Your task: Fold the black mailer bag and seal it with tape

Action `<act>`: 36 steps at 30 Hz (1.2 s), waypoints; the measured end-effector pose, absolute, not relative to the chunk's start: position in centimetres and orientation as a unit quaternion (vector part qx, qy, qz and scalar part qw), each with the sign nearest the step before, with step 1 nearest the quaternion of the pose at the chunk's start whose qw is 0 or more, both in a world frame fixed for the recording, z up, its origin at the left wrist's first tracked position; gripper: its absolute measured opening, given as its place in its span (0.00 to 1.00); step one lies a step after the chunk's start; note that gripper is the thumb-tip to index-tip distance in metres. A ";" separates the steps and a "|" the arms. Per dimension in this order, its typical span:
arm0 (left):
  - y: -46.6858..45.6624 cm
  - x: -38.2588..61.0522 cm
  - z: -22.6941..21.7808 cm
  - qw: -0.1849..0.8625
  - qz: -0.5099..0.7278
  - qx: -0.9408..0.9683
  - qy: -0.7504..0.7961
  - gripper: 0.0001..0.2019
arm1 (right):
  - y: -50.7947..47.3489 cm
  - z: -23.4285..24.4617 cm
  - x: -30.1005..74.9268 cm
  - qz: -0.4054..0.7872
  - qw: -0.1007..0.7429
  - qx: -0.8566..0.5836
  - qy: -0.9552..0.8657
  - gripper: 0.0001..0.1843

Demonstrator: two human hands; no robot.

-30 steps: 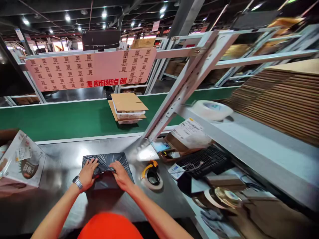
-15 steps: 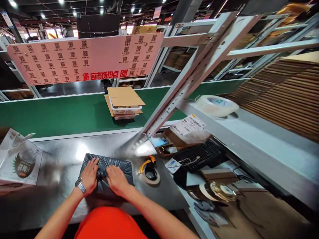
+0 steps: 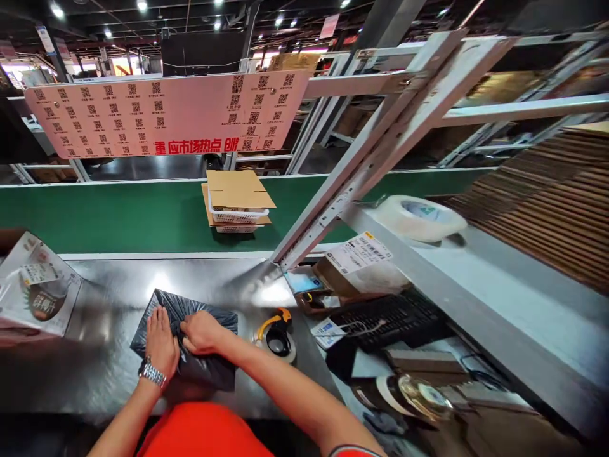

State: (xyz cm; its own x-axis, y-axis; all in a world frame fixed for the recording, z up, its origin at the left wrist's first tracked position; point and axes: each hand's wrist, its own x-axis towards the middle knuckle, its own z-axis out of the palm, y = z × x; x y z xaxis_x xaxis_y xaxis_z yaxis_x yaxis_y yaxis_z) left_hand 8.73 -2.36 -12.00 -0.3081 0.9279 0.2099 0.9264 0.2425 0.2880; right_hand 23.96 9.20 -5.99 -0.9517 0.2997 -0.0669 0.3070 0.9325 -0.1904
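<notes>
A parcel wrapped in black plastic (image 3: 214,373) lies on the metal table in front of me, turned slightly askew. My left hand (image 3: 162,341), with a metal watch on its wrist, rests flat on the parcel's left part, fingers stretched out. Close beside it, my right hand (image 3: 202,331) has its fingers curled in on the black plastic near the middle of the top, gripping a gathered bit of it. To the right of the parcel sits a tape dispenser (image 3: 278,335) with a yellow-orange handle.
A printed carton (image 3: 52,295) stands at the table's left. Behind the table runs a green conveyor belt (image 3: 118,219) carrying white baskets (image 3: 238,217) with cardboard. On the right are a metal upright (image 3: 366,152), a shelf with a tape roll (image 3: 419,219), and a keyboard (image 3: 390,320).
The parcel has turned a little and shifted left. My left hand has flattened out on it, and my right hand has moved left and curled its fingers into the plastic.
</notes>
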 end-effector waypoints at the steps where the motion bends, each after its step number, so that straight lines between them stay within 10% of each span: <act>1: -2.5 8.9 -11.9 0.003 0.183 0.588 0.788 0.40 | 9.5 -6.1 23.9 -0.100 0.021 0.141 0.985 0.18; 17: -2.2 14.1 -9.5 0.111 0.136 0.491 0.853 0.76 | 11.1 -8.4 22.5 -0.415 -0.196 0.284 0.842 0.09; 22: -1.4 14.8 -11.1 0.008 0.177 0.455 0.872 0.61 | 12.5 -7.6 24.0 -0.610 -0.290 0.275 0.684 0.21; 29: -1.7 14.5 -12.4 -0.065 0.191 0.485 0.851 0.47 | 13.1 -15.3 39.9 -0.464 -0.416 0.540 0.567 0.36; 36: -1.4 15.0 -12.4 -0.072 0.200 0.496 0.842 0.43 | 7.6 -24.9 44.9 -0.218 -0.178 0.641 0.714 0.46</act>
